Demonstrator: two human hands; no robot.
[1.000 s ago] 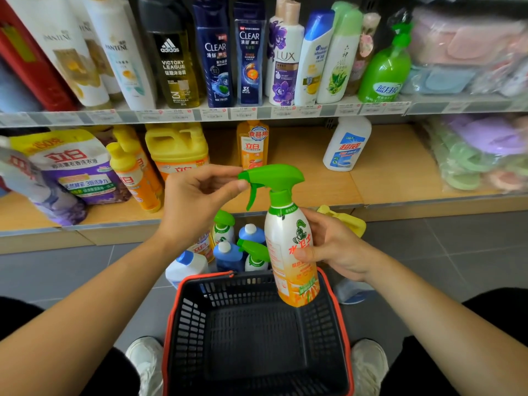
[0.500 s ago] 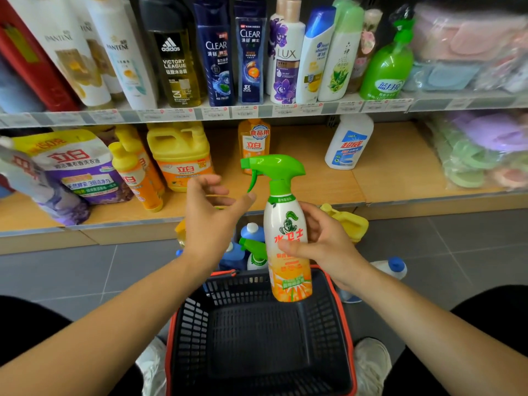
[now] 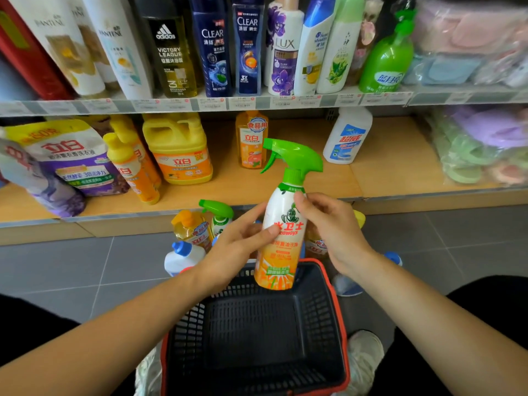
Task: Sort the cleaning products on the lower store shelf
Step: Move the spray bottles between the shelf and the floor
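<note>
You are holding the spray bottle point(image 3: 285, 224) upright in both hands, above the far end of the basket point(image 3: 257, 338) and short of the lower shelf point(image 3: 314, 184). Your right hand point(image 3: 334, 232) is wrapping the white shoulder of the bottle from the right, thumb on the front. Your left hand point(image 3: 237, 247) is closing on the other side, thumb lying across the label and fingers going round the back.

This looks like the moment of checking the bottle and choosing its place. Let one hand be doing the carrying. The right one, high on the body just under the green trigger head point(image 3: 294, 158), is giving you the better control, so the left can be steadying only.

You are looking at open wood between the small orange bottle point(image 3: 252, 141) and the white bottle point(image 3: 347, 137), and that is probably the easiest gap to be aiming for. Be keeping your fingers off the trigger as you reach. Be setting the base down flat, label facing out and nozzle turned along the shelf rather than poking forward. The bottle is tall and narrow, so it is likely to be tippy.

A second sprayer point(image 3: 220, 215) is standing among the bottles on the floor point(image 3: 85, 267) beyond the basket. Be leaving room beside this one so the pair can stand together.
</note>
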